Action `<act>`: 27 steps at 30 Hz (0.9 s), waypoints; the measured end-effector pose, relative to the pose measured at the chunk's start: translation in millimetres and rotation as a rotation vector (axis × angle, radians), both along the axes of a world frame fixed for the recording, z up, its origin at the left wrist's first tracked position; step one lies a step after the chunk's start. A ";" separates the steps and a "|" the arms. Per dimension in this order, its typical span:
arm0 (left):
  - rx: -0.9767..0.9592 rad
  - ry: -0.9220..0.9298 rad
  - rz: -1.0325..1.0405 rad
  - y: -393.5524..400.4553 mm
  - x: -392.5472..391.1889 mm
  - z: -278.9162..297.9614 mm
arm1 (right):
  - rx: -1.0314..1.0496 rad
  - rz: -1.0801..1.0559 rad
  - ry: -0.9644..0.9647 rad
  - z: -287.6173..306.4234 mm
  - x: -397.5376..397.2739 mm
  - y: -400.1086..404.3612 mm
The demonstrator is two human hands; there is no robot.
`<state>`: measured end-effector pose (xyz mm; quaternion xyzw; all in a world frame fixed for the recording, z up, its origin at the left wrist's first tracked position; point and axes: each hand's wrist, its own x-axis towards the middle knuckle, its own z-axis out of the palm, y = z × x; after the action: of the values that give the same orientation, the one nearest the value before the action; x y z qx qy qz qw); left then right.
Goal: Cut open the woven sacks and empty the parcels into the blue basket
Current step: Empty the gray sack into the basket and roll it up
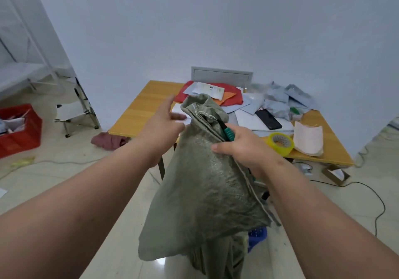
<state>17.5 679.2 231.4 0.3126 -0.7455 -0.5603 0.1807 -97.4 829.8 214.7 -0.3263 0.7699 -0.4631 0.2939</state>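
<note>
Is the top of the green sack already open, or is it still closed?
Still closed. The top of the sack is bunched and stitched shut, with no opening visible. The right hand holds a green-handled knife against it.

There is one view only, from a wide-angle camera on my head. It looks forward and down along both my forearms, so my left hand [164, 121] and right hand [241, 149] sit close at the centre. Beyond them it faces the desk [138, 110] against the white wall [216, 19], with the floor [64, 170] spreading to both sides, bent by the lens.
</note>
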 end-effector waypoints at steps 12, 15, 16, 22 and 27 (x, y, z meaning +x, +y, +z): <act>-0.888 -0.436 -0.489 -12.4 6.6 35.3 | 0.389 0.380 0.477 56.4 10.0 6.6; -0.609 -0.689 -0.630 -13.2 14.9 47.3 | 0.539 0.317 0.821 56.9 16.8 0.7; -0.544 -0.724 -0.664 -14.3 17.0 51.0 | 0.548 0.293 0.872 54.7 17.0 -0.9; -0.202 -0.619 -0.587 -27.7 31.5 52.0 | 0.369 0.107 0.837 38.5 19.8 -13.4; -0.113 -0.466 -0.353 -49.3 45.8 43.4 | 0.281 0.182 0.210 49.1 33.0 -15.2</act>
<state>63.3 629.9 274.7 0.2878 -0.8398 -0.4537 -0.0785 -64.5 814.6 263.8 -0.3966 0.8207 -0.2862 0.2954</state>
